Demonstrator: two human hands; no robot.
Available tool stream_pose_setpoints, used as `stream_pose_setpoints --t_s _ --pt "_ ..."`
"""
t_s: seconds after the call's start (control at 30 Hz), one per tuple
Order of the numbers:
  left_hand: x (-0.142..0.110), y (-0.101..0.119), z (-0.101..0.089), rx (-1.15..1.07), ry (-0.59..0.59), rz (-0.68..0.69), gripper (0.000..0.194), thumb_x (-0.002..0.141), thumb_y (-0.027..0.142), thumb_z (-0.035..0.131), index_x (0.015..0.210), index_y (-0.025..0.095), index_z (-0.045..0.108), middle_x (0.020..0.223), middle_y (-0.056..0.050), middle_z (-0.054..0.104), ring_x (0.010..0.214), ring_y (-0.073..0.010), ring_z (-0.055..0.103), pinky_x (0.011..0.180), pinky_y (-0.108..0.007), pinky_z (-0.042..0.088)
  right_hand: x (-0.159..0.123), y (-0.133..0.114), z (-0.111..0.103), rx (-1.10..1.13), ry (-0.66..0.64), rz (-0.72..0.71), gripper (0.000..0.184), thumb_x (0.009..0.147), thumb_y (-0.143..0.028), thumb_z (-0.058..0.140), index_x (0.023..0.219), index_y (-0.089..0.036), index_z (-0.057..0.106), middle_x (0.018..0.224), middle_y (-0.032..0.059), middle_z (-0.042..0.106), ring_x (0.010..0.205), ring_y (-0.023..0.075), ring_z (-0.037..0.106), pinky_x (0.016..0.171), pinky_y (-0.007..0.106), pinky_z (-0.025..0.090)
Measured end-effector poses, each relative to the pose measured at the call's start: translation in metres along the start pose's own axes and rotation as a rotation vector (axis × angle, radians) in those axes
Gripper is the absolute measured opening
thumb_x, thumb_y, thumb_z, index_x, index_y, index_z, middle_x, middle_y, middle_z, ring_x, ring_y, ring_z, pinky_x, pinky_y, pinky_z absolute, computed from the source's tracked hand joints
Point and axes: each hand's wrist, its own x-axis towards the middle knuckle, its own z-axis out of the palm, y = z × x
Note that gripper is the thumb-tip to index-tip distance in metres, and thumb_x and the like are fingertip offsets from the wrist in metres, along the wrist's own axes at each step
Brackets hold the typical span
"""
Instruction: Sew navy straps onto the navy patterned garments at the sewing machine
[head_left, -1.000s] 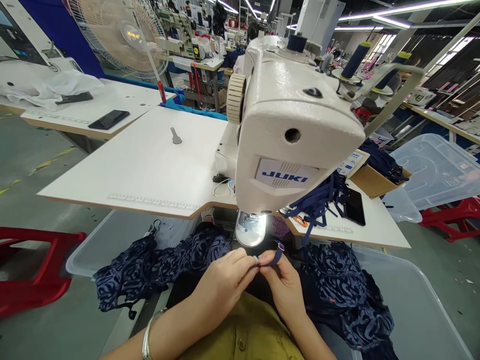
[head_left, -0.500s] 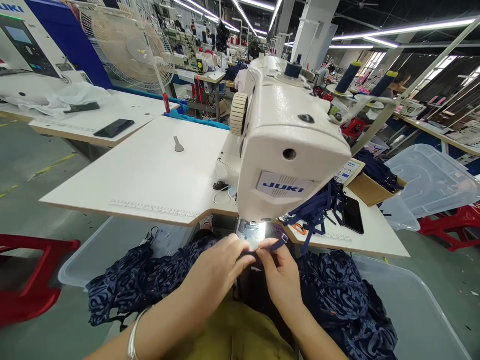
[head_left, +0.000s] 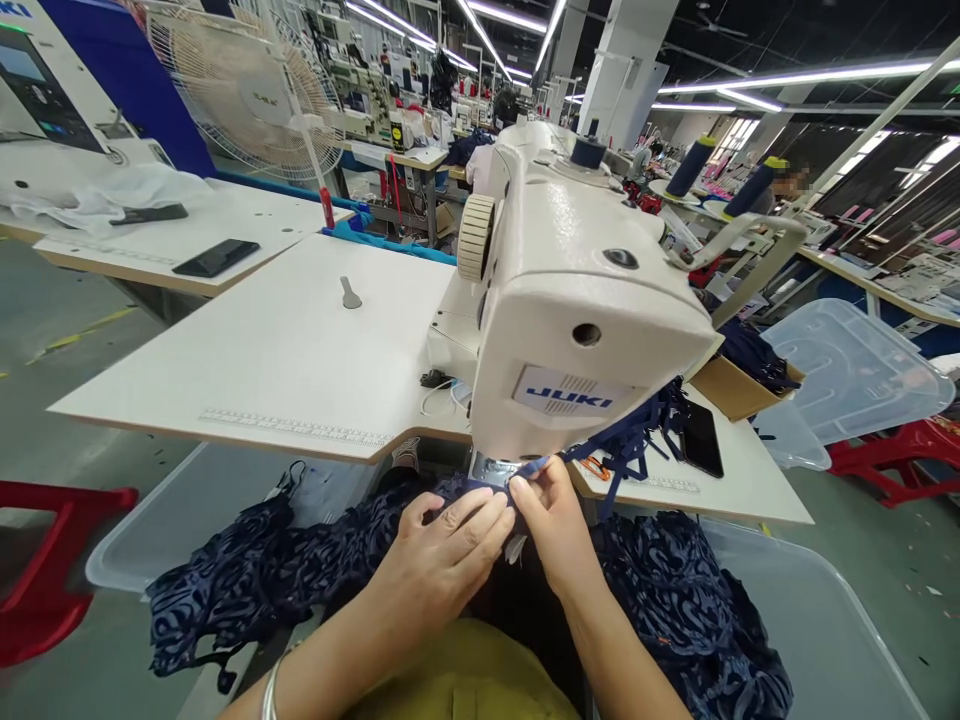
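A white sewing machine (head_left: 592, 300) stands in front of me, its needle area hidden behind its head and partly by my fingers. My left hand (head_left: 454, 545) lies with fingers stretched out flat at the lit metal plate (head_left: 495, 470), over dark navy fabric. Close beside it, my right hand (head_left: 555, 520) pinches a navy strap (head_left: 534, 467) between thumb and fingers at the plate's right side. A small white tag (head_left: 515, 548) hangs below the fingertips. Patterned navy garments (head_left: 686, 600) are heaped at the right, and more patterned navy fabric (head_left: 225, 570) drapes at the left.
Navy straps (head_left: 630, 440) are piled on the table right of the machine, near orange-handled scissors (head_left: 596, 467) and a black phone (head_left: 701, 438). A cardboard box (head_left: 739, 385) stands behind. Clear plastic bins (head_left: 817, 590) flank my lap. A fan (head_left: 255, 100) is at the back left.
My left hand has gone from a pinch to flat, stretched fingers at the plate. My right hand has moved slightly up with the strap, and its metal slider no longer shows.
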Motion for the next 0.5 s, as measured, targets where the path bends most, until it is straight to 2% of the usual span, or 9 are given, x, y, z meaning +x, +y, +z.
stream_pose_setpoints --t_s 0.07,0.17,0.37,0.5 --pt "-0.003 0.001 0.003 0.023 -0.016 -0.013 0.031 0.096 0.012 0.041 0.122 0.019 0.057 0.12 -0.003 0.066 0.115 -0.016 0.056 0.104 -0.036 0.02 0.007 0.001 -0.003 -0.021 0.018 0.013 0.017 0.086 -0.035 0.053 0.083 -0.021 0.044 0.075 -0.0048 0.045 0.067 0.0102 0.046 0.066 0.022 0.041" --pt "-0.008 0.001 0.013 0.05 -0.031 -0.049 0.035 0.096 0.011 0.039 0.127 0.02 0.054 0.123 -0.003 0.064 0.118 -0.0164 0.053 0.104 -0.038 0.019 0.017 -0.001 -0.008 -0.165 0.021 -0.019 0.015 0.087 -0.035 0.05 0.083 -0.02 0.046 0.072 -0.0044 0.046 0.067 0.0113 0.046 0.063 0.023 0.039" --pt "-0.003 0.004 0.03 0.102 0.129 -0.147 0.03 0.097 0.02 0.045 0.125 0.021 0.056 0.118 -0.003 0.067 0.116 -0.0156 0.055 0.103 -0.036 0.02 0.031 -0.011 -0.01 -0.386 0.018 -0.103 0.003 0.079 -0.02 0.047 0.079 -0.019 0.049 0.072 -0.0028 0.05 0.063 0.0118 0.045 0.061 0.024 0.037" --pt "0.005 0.004 0.03 0.133 0.173 -0.182 0.029 0.096 0.027 0.048 0.123 0.021 0.057 0.113 0.0 0.069 0.112 -0.0153 0.057 0.1 -0.035 0.023 0.039 -0.012 -0.009 -0.45 0.03 -0.14 0.003 0.076 -0.02 0.047 0.076 -0.019 0.049 0.074 0.0004 0.054 0.069 0.0145 0.049 0.065 0.026 0.041"
